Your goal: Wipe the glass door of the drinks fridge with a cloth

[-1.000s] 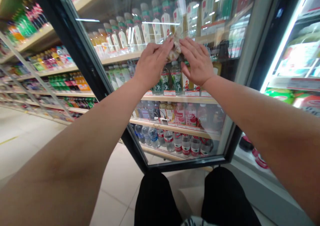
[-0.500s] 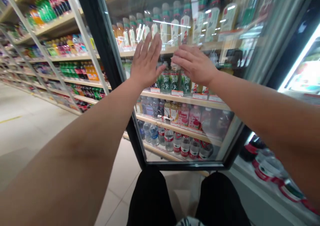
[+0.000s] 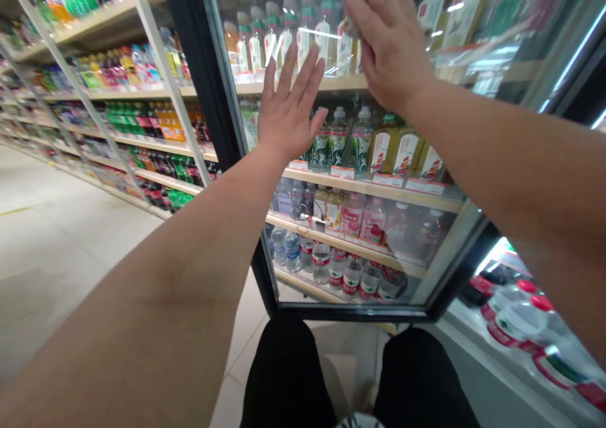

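Head view. Left hand [image 3: 291, 115]: keeping its place, fingers spreading flat against the glass door [image 3: 341, 185]. Right hand [image 3: 396, 49]: sitting higher than before and farther from the left, fingers bending together; whether pinching anything, cannot tell. Door: standing before both hands, its black frame [image 3: 203, 68] running near the left; open floor [image 3: 71, 213] extending leftward.

Two hands [image 3: 290, 118], one glass door [image 3: 350, 313] — two trousered legs [image 3: 284, 377], two red-capped bottles [image 3: 523, 322] at right
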Motion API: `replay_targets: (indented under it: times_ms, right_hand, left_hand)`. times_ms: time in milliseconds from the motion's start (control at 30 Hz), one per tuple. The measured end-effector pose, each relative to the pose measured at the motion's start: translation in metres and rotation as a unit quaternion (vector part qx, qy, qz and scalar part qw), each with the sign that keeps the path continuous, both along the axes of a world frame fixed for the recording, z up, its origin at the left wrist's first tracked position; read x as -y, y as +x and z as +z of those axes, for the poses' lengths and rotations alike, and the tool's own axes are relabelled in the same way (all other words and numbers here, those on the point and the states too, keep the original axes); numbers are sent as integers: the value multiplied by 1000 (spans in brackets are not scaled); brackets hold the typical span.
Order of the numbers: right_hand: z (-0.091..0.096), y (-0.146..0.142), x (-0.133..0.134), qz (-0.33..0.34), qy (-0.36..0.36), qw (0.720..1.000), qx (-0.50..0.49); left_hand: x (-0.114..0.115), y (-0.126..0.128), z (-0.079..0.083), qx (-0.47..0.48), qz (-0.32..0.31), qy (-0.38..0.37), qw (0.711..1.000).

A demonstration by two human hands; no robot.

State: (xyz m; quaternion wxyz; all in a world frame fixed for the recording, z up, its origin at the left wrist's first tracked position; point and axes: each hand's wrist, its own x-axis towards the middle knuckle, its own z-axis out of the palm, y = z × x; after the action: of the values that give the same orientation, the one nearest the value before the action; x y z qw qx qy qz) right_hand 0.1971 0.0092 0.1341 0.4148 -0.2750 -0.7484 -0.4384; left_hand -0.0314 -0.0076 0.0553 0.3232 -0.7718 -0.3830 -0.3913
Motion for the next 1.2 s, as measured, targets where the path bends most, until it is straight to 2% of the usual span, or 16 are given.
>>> replay_targets:
  times_ms: [133,200,267,400,500,567,633,700,767,833,933,1000,1067,1133,1200]
  right_hand:
    - [23,-21,2,7,2,997,-76]
    - [21,-28,1,-3,-4,997,-83]
    - [14,-29,3,-16,-20,999,-41]
    - [14,-13,3,-26,-54,997,58]
    - [13,5,-4,-12,-34,999,30]
    - [-3,15,-9,7,-10,1000,-7]
    - [-30,22,-11,35,-9,999,2]
    - [-56,28,-10,65,-50,995,62]
    - [-69,32,-7,81,-92,986,115]
    - [-62,32,-5,65,-96,986,120]
    - [-22,19,-2,4,-43,998,47]
    - [7,2,1,-26,-5,998,-51]
    - [26,-18,5,-82,-10,990,-118]
    - [33,-35,8,-96,-24,988,-119]
    - [32,-43,9,-69,-28,994,-83]
  left_hand:
    - [-2,0,0,0,4,4,1000]
    - [-2,1,0,3,6,4,1000]
    - [-4,3,0,3,11,9,1000]
    - [-15,4,-1,9,11,23,1000]
    - [-23,4,-2,9,11,34,999]
    - [-25,3,-2,4,13,33,999]
    - [-25,3,-2,4,14,28,1000]
    - [-22,3,-1,11,14,18,1000]
    - [-19,3,0,18,14,7,1000]
    - [-18,2,0,24,13,-7,1000]
    - [-23,2,0,34,6,-17,999]
    - [-27,2,-1,32,-4,-10,999]
    - [-28,1,-1,21,-16,2,1000]
    - [-27,1,-2,16,-29,15,999]
    - [-25,1,-2,19,-39,17,999]
